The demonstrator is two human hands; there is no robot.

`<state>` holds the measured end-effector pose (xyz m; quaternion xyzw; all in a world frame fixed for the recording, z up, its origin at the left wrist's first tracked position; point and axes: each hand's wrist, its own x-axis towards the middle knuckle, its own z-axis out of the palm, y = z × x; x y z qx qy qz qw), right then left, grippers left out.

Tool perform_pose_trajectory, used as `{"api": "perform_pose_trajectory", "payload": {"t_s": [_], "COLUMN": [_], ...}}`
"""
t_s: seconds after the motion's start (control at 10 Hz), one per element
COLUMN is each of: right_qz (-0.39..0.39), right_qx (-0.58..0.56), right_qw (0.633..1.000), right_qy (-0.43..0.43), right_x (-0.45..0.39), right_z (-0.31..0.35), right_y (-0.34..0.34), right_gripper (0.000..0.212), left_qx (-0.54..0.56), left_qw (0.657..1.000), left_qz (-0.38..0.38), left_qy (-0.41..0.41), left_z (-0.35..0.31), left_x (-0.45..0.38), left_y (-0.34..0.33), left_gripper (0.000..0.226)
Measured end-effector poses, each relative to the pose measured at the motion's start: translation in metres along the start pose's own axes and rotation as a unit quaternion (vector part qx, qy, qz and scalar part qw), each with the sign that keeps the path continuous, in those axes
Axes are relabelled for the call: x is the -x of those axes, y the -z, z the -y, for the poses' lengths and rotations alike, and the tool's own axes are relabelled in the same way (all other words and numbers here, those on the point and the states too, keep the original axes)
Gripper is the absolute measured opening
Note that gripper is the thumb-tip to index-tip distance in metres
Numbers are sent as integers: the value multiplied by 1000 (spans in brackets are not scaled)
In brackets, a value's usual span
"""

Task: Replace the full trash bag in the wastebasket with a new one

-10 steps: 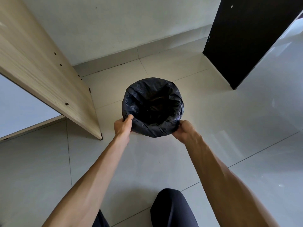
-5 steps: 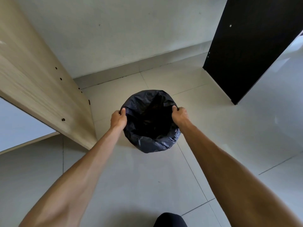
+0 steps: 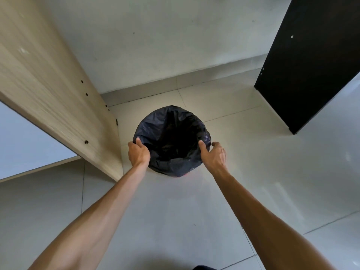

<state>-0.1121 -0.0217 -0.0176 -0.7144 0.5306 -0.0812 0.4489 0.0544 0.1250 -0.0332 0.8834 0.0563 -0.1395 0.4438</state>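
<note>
A black trash bag lines a small round wastebasket standing on the tiled floor, its mouth spread open and folded over the rim. A sliver of the pink wastebasket shows under the bag's near edge. My left hand grips the bag's rim on the left, thumb inside. My right hand grips the rim on the right, thumb inside and fingers outside. The bag's inside is dark and I cannot tell what it holds.
A light wooden panel of a desk stands close on the left of the basket. A black panel stands at the back right. A white wall with a skirting runs behind. Grey floor tiles spread to the right and front.
Both hands have shifted along the bag's rim, from the near edge to the sides and now slightly nearer again. The view has moved, so the basket appears lower and farther away.
</note>
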Motion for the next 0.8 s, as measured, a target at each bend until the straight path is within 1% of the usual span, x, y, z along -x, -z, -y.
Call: {"api": "perform_pose_trajectory", "payload": {"t_s": [0.1, 0.2, 0.3, 0.4, 0.5, 0.6, 0.7, 0.8], "right_qz": [49, 43, 38, 53, 54, 49, 60, 50], "right_qx": [-31, -1, 38, 54, 47, 41, 34, 33], "right_qw": [998, 999, 998, 995, 996, 997, 996, 996], "right_qy": [-2, 9, 36, 61, 59, 54, 51, 63], "right_x": [-8, -30, -59, -82, -99, -107, -107, -103], "right_z": [24, 61, 91, 109, 118, 119, 113, 111], "right_y": [-12, -22, -34, -50, -63, -68, -66, -63], "right_gripper": [47, 39, 36, 35, 36, 36, 40, 49], "left_qx": [22, 41, 31, 38, 55, 72, 62, 43], "left_qw": [1000, 999, 999, 999, 998, 997, 997, 998], "left_qz": [14, 15, 3, -2, -12, -5, 2, -17], "left_qy": [6, 17, 22, 38, 42, 38, 40, 32], "left_z": [-7, -19, -28, -29, -30, -31, -34, -41], "left_x": [-7, -29, -61, -92, -106, -113, -109, -97], "left_y": [1, 2, 8, 8, 6, 1, 3, 11], "left_gripper": [47, 46, 45, 43, 41, 42, 44, 48]}}
